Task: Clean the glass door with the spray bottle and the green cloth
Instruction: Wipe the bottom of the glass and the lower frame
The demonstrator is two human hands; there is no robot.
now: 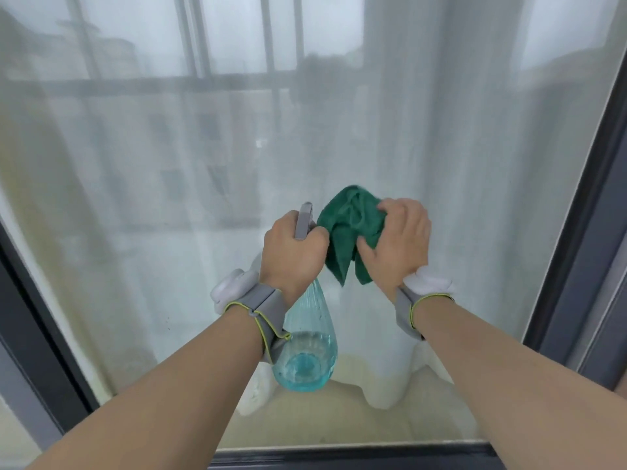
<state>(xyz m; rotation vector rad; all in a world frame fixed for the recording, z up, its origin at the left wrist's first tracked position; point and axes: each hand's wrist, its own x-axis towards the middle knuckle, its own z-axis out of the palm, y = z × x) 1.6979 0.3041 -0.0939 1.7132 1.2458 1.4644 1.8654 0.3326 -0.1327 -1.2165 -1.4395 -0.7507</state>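
L hand (294,253) grips spray bottle (305,347), R hand (400,244) bunches green cloth (351,228) (touching)

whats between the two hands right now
In the head view, the bunched green cloth fills the gap: the right hand grips it, and it reaches the left hand, which holds the blue translucent plastic spray bottle.

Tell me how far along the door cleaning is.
Done: both tools are picked up. In hand: the left hand grips the spray bottle, still partly filled, and the right hand bunches the green cloth near the glass. Left: the pane looks hazy with no clear wiped patch, so most spraying and wiping seems to remain.
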